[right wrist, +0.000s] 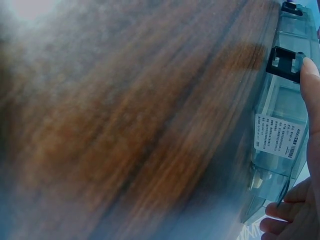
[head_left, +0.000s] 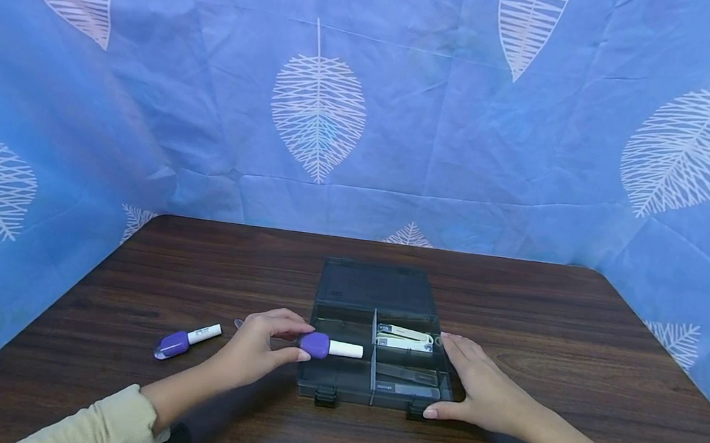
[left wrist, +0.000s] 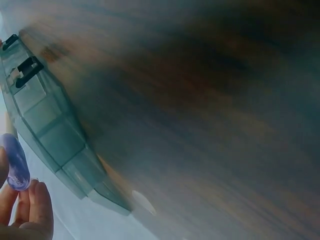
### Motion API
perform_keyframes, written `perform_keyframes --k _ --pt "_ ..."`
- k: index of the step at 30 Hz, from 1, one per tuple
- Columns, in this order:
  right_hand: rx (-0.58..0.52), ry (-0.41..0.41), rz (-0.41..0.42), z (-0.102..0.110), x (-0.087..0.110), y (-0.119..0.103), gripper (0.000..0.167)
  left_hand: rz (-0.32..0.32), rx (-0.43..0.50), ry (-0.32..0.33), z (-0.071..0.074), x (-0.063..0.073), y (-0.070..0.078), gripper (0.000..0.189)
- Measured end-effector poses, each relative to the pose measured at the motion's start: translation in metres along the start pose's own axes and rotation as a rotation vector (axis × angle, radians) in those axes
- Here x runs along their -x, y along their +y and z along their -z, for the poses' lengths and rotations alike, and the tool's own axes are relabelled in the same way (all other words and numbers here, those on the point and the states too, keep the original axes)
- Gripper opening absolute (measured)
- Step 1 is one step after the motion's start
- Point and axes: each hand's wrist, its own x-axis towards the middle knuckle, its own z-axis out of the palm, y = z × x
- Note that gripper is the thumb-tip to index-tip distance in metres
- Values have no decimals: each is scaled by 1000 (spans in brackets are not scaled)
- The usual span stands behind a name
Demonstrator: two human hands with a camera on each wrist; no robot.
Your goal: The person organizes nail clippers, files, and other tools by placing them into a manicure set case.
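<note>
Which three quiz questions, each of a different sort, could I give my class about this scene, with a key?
1. Fill the gap: the left hand holds a purple bottle whose cap is ____.
2. Multiple choice: what does the right hand rest against?
A) the backdrop
B) the box
C) the left hand
3. True or false: both purple bottles are held in the hands.

Key:
1. White.
2. B.
3. False: the other bottle lies on the table, to the left of the box.
</note>
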Motion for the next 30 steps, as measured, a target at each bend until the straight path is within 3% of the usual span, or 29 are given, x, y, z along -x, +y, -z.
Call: perform_keyframes --k 9,17,20,27,30 --pt "-2 -4 -3 -1 0 1 111 -2 -27 -28 -10 -8 3 30" --pt "-2 1 0 -1 0 1 111 -23 -146 -80 -17 -13 7 29" --pt "-3 -2 1 -1 0 1 110 -43 -217 -119 -18 -15 10 29" --pt "-14 -7 2 0 0 1 110 -147 -534 -234 -17 -19 17 27" --pt "-17 -13 2 0 0 1 110 -162 -620 -269 -18 -22 21 25"
